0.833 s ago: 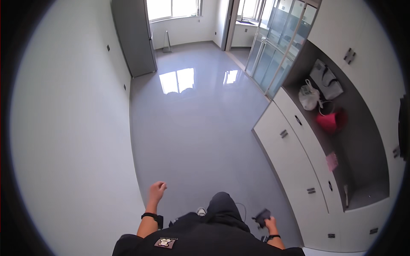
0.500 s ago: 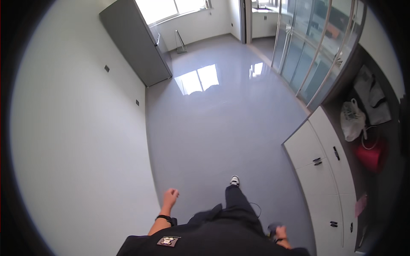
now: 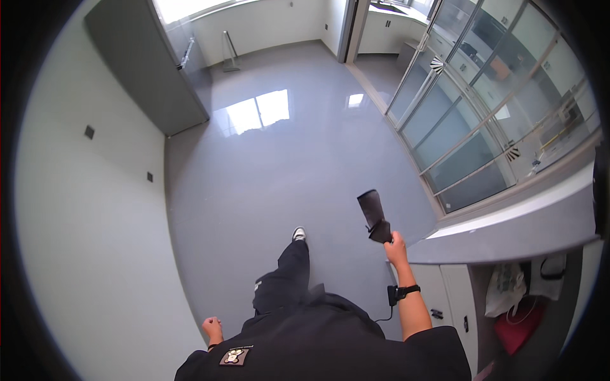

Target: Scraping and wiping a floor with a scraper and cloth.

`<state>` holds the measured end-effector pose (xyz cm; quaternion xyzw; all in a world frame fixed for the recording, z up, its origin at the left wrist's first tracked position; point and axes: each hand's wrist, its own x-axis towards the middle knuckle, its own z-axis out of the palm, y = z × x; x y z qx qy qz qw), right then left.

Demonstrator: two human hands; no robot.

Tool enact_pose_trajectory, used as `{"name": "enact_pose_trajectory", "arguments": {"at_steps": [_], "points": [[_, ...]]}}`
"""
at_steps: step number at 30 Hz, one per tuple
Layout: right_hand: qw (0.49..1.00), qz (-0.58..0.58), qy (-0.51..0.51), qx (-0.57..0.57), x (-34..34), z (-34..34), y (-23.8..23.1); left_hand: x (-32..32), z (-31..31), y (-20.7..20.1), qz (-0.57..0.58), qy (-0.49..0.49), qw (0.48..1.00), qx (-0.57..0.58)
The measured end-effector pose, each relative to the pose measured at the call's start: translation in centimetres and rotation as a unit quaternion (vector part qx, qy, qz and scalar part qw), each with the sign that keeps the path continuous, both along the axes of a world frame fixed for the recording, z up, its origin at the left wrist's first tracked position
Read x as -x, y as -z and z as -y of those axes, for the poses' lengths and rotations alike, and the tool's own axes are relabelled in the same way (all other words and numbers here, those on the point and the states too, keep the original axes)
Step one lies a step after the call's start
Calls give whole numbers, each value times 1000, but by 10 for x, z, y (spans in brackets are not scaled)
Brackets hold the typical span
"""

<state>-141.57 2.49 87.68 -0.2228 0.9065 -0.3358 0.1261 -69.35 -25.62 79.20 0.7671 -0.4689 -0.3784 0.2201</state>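
My right hand (image 3: pixel 395 249) is stretched forward over the floor, its fingers closed on one end of a dark brown, limp, sleeve-like thing (image 3: pixel 372 213). Its wider part points away from me, and it bends near my fingers; exactly what it is I cannot tell. A black band with a small box and a cable sits on my right wrist. Low at my left side, my left hand (image 3: pixel 213 329) hangs with curled fingers, and nothing shows in it.
Grey floor (image 3: pixel 305 165) stretches ahead. A pale wall (image 3: pixel 95 254) and a dark grey fridge (image 3: pixel 152 70) stand at left; a dustpan (image 3: pixel 230 60) is at the back. Glass sliding doors (image 3: pixel 457 120) and a white cabinet (image 3: pixel 432 286) holding bags (image 3: pixel 506 289) line the right.
I have walked forward, and the cabinet has slid back past my right side. My right hand has swung up and forward with the dark thing; my left hand has swung back.
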Motion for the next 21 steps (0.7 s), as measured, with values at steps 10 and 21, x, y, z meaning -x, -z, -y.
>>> {"name": "enact_pose_trajectory", "arguments": {"at_steps": [10, 21], "points": [[865, 405, 160, -250, 91, -39, 55, 478, 398, -23, -108, 195, 973, 52], [838, 473, 7, -273, 386, 168, 90, 841, 567, -92, -13, 420, 908, 5]]}}
